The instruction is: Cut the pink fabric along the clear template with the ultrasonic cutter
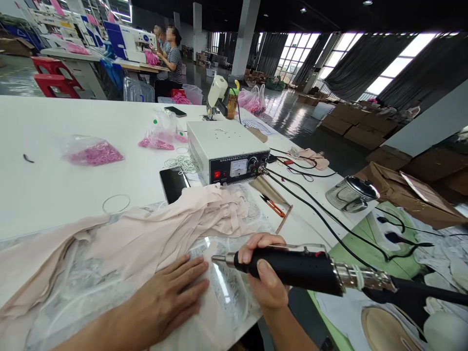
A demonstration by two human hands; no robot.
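My left hand (171,297) lies flat, fingers stretched out, on a pale pink fabric piece at the table's near side. In my right hand (268,280) is a black hand-held ultrasonic welder (292,265), its fingers wrapped round the body. The welder's metal tip (219,259) points left, just beside my left fingertips; whether it touches the fabric I cannot tell. Beyond my hands spreads a heap of pale pink fabric strips (204,209). Under the fabric is clear plastic sheeting (223,287) with a grey lacy pattern.
A white control box (226,141) with a meter stands behind the fabric; cables run from it to the right. Nearby are a phone (173,184), orange thread snips (274,206), a lidded glass mug (351,194) and bags of pink pieces (97,153). People sit at sewing machines (131,44) farther back.
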